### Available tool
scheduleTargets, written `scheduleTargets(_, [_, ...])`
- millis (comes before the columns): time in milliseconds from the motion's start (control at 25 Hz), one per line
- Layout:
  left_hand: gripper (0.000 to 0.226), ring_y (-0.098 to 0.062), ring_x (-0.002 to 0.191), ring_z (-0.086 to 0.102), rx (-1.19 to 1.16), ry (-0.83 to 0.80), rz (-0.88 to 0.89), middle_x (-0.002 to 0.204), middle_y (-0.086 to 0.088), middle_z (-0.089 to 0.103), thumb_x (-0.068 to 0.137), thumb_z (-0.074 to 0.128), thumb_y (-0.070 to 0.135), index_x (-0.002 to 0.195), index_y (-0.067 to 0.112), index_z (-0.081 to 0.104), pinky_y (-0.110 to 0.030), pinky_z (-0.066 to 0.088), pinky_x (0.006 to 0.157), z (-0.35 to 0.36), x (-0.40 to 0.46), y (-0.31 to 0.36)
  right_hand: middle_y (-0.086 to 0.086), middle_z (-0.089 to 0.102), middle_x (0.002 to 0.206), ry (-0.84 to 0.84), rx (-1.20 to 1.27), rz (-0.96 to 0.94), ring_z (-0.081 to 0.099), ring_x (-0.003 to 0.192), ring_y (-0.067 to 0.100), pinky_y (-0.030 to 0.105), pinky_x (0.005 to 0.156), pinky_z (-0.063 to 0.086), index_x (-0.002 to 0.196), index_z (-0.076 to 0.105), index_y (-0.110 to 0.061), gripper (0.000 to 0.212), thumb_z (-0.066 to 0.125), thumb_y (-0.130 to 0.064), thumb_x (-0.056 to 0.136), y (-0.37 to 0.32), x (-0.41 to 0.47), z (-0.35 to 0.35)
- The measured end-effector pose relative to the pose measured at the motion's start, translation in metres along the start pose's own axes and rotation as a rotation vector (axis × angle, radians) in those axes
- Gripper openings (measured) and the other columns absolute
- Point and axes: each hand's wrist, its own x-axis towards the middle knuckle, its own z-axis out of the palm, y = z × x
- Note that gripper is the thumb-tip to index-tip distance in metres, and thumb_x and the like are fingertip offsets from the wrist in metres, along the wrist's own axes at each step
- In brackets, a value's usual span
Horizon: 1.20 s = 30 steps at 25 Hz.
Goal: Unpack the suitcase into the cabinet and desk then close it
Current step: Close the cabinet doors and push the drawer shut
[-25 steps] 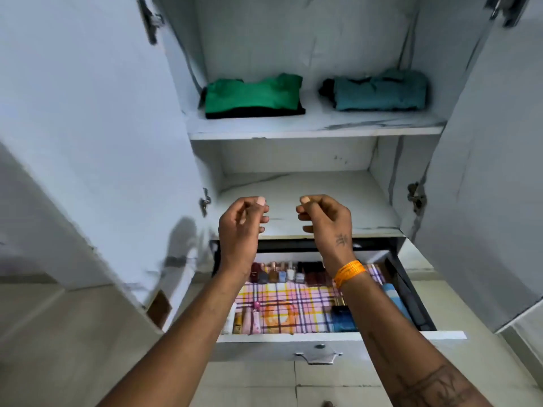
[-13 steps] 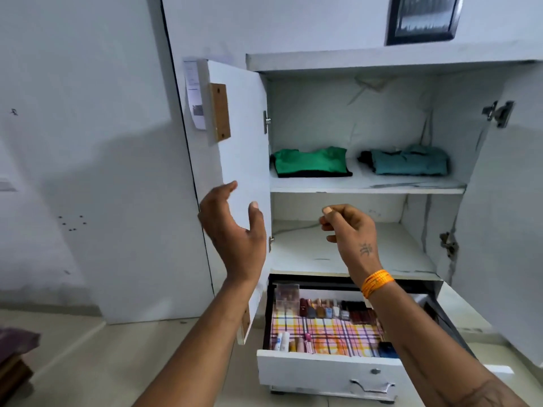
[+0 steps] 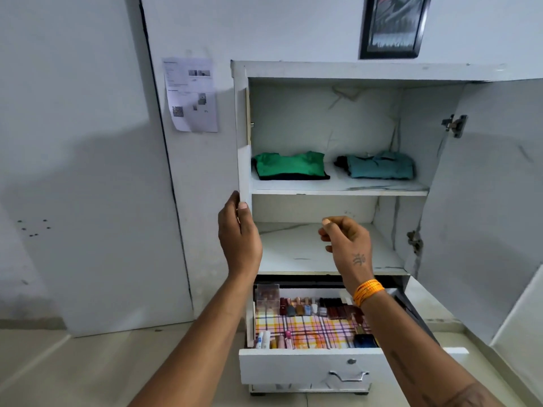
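Head view: left hand (image 3: 239, 239) grips the cabinet door (image 3: 244, 136); right hand (image 3: 346, 245) curled, seemingly empty, before white wall (image 3: 73, 142).

Dim, cool, even light, a broad soft shadow across the wall (image 3: 88, 171) at the frame's left, slight softness throughout, and wide-angle bending toward the edges.
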Motion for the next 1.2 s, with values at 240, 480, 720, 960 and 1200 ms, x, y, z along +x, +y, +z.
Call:
scheduleTargets(240, [0.042,-0.008,0.112,0.058,-0.02,-0.001,0.029,0.122,0.005,0.063,0.105,0.043,0.005,0.138,0.016,0.067,-0.007,0.039,0.092,0.074,-0.03,0.011,-0.004,0.075,0.095,0.213,-0.097,-0.079,0.071,0.094,0.019,0.033,0.082,0.06,0.105,0.073,-0.026,0.012,0.068,-0.033,0.095,0.002,0.015,-0.063])
scheduleTargets(480, [0.042,-0.022,0.105,0.07,-0.067,-0.061,-0.083,0.109,0.001,0.076,0.097,0.047,-0.002,0.117,0.019,0.077,-0.038,0.056,0.099,0.158,-0.024,0.017,0.0,0.061,0.134,0.543,-0.445,-0.211,0.048,0.129,0.023,0.044,0.106,0.044,0.137,0.058,-0.021,0.048,0.069,-0.027,0.09,-0.002,0.053,-0.154])
scheduleTargets(720, [0.034,-0.021,0.099,0.074,-0.123,0.005,-0.211,0.094,0.004,0.076,0.094,0.055,0.003,0.108,0.021,0.079,-0.037,0.058,0.096,0.23,-0.016,0.01,0.006,0.006,0.173,0.691,-0.646,-0.136,0.004,0.159,0.035,0.06,0.126,0.012,0.164,0.011,-0.028,0.099,0.068,-0.022,0.083,-0.004,0.112,-0.233])
scheduleTargets(960, [0.023,-0.027,0.087,0.077,-0.148,0.045,-0.215,0.088,0.005,0.078,0.092,0.061,0.024,0.095,0.041,0.077,-0.057,0.063,0.083,0.269,-0.007,-0.022,0.015,0.012,0.171,0.83,-0.663,-0.059,0.016,0.157,0.039,0.06,0.123,0.024,0.165,0.006,-0.02,0.103,0.067,-0.028,0.083,0.005,0.172,-0.283])
scheduleTargets(1200, [0.016,-0.023,0.093,0.076,-0.159,0.064,-0.193,0.096,0.001,0.078,0.1,0.064,0.02,0.103,0.03,0.076,-0.049,0.063,0.088,0.29,-0.008,-0.017,0.015,0.059,0.117,0.968,-0.519,-0.22,0.054,0.11,0.038,0.045,0.09,0.044,0.13,0.062,-0.009,0.05,0.063,-0.013,0.081,0.005,0.167,-0.298])
